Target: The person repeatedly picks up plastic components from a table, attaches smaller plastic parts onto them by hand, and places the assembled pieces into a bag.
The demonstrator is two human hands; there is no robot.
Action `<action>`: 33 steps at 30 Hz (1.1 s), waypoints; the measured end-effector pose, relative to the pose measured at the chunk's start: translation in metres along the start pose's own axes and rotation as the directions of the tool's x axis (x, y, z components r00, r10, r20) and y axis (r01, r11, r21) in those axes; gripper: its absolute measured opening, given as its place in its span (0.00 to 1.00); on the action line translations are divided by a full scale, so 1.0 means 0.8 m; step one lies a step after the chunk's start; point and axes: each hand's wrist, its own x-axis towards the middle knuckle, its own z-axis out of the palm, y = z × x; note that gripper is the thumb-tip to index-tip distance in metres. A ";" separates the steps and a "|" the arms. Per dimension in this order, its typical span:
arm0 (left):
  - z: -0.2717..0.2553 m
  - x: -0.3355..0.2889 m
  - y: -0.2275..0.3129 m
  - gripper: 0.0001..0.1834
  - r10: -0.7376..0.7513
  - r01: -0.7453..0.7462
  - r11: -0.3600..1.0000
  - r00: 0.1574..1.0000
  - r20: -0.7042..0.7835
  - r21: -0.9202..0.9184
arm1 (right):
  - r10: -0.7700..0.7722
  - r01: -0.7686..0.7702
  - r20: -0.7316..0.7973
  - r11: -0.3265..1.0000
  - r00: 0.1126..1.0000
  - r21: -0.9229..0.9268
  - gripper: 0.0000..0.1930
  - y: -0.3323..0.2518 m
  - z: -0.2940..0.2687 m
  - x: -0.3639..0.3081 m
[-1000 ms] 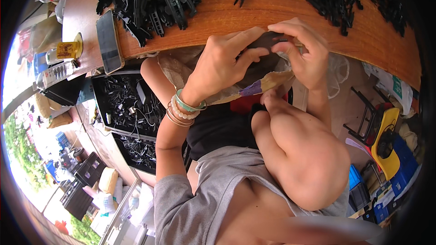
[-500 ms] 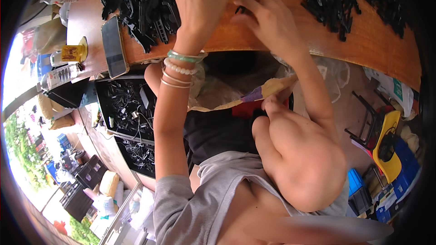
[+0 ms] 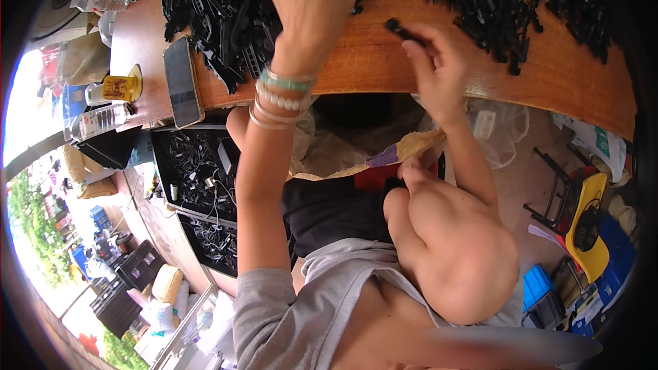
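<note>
My right hand [image 3: 442, 65] is over the front part of the wooden table [image 3: 384, 62], its fingers closed on a small black plastic part [image 3: 404, 30] that juts out to the left. My left hand [image 3: 313, 3], with bracelets on the wrist, reaches to the far edge of the view; its fingers are cut off or hidden there. Beside it on the left lies a heap of long black plastic parts [image 3: 219, 24], some with slots. A second heap of thin black parts [image 3: 490, 24] covers the table's far right.
A phone [image 3: 183, 82] lies near the table's left edge, by a cup of yellow-brown liquid [image 3: 120, 88]. Below the table's edge, an open sack [image 3: 343, 168] sits at my lap. Black trays of parts [image 3: 195, 164] stand at left, a yellow chair [image 3: 588, 226] at right.
My right hand has drawn back toward me and right with the black plastic part. My left hand has shifted slightly right. The whole view has moved a little.
</note>
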 end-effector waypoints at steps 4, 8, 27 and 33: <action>-0.035 -0.064 0.053 0.04 -0.374 0.473 0.642 0.880 0.291 -0.604 | 0.310 -0.215 -0.068 0.784 0.948 0.582 0.10 -0.009 -0.024 0.007; -0.043 -0.093 0.069 0.08 -0.341 0.759 -0.081 0.587 0.734 -0.645 | 0.191 -0.375 0.348 0.706 0.918 0.601 0.07 -0.016 -0.042 0.003; -0.076 -0.107 0.076 0.17 -0.209 0.615 0.543 0.759 0.617 -0.572 | -0.196 0.193 0.122 0.981 0.973 0.030 0.13 -0.047 -0.032 -0.019; -0.090 -0.100 0.069 0.17 -0.028 0.396 0.709 0.843 0.538 -0.584 | -0.265 0.301 0.258 0.947 0.929 -0.111 0.20 -0.057 -0.041 -0.005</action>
